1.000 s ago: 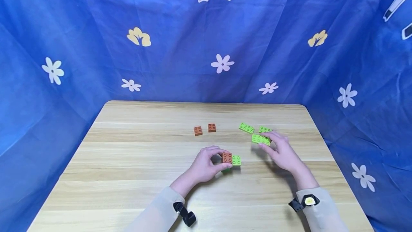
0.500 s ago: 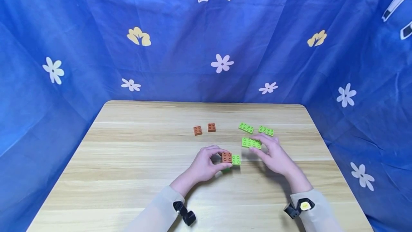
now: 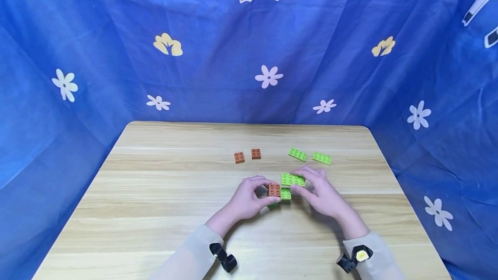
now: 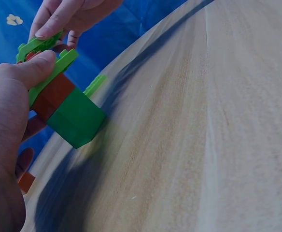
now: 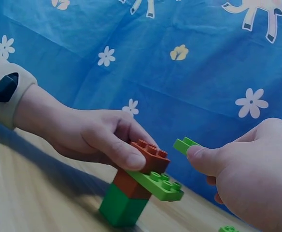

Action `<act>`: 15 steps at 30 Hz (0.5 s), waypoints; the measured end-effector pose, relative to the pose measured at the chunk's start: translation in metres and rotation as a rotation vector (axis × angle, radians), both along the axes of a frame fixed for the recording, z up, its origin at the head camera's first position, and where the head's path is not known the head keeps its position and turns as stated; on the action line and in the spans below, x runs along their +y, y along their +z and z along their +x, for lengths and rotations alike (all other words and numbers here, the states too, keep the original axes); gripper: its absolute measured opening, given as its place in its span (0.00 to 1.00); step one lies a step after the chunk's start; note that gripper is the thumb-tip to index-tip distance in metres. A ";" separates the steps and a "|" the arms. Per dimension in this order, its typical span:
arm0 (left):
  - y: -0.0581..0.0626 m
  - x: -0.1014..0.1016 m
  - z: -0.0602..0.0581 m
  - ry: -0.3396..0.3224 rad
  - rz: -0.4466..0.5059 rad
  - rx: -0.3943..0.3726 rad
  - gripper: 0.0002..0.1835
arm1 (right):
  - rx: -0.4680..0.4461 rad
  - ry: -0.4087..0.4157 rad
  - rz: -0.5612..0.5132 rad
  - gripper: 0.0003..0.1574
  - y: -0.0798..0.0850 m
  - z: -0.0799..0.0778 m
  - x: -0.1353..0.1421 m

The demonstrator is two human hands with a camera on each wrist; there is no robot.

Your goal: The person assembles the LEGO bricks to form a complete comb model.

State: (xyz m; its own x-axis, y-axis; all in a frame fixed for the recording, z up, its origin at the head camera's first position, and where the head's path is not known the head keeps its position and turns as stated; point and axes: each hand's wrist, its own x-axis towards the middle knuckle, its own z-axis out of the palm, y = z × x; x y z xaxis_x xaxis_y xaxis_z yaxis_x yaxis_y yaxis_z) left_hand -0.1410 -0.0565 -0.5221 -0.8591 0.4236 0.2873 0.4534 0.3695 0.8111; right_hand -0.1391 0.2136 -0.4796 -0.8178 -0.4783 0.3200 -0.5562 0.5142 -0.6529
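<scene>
A stack of toy building bricks stands on the table. In the right wrist view its dark green brick point(image 5: 121, 207) is at the bottom, with a brown brick point(image 5: 130, 185) above that. A lime green plate point(image 5: 166, 185) juts out sideways over it, topped by another brown brick point(image 3: 274, 190). My left hand point(image 3: 249, 198) grips the stack near its top, thumb in front and fingers behind. Between thumb and fingers, my right hand point(image 3: 322, 192) pinches a second lime green plate point(image 3: 288, 179) by its right end. It is held close to the stack, just behind the jutting plate in the head view.
Two loose brown bricks, a left one point(image 3: 239, 157) and a right one point(image 3: 256, 154), lie farther back on the wooden table point(image 3: 155, 211). Two lime green plates, one tilted point(image 3: 298, 154) and one nearer the right point(image 3: 322, 158), lie behind my right hand. A blue cloth point(image 3: 218, 46) hangs around the table.
My right hand has carried its lime green plate leftward and toward me, from beside the loose green plates to the stack. The left hand has held still on the stack.
</scene>
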 end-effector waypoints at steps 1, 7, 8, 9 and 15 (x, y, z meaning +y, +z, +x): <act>0.000 0.000 0.000 -0.002 0.003 -0.001 0.22 | -0.004 0.004 0.002 0.25 0.000 0.001 -0.001; -0.002 0.000 -0.001 -0.002 0.003 0.014 0.23 | -0.022 0.027 0.000 0.26 -0.001 0.004 -0.008; -0.002 0.000 -0.001 -0.001 0.001 0.018 0.23 | -0.020 0.031 -0.001 0.26 -0.001 0.004 -0.008; -0.003 0.000 -0.001 -0.001 0.002 0.022 0.23 | -0.017 0.034 0.000 0.26 -0.002 0.004 -0.009; -0.002 0.000 -0.001 -0.003 0.010 0.007 0.22 | 0.020 0.071 -0.004 0.25 -0.004 0.005 -0.014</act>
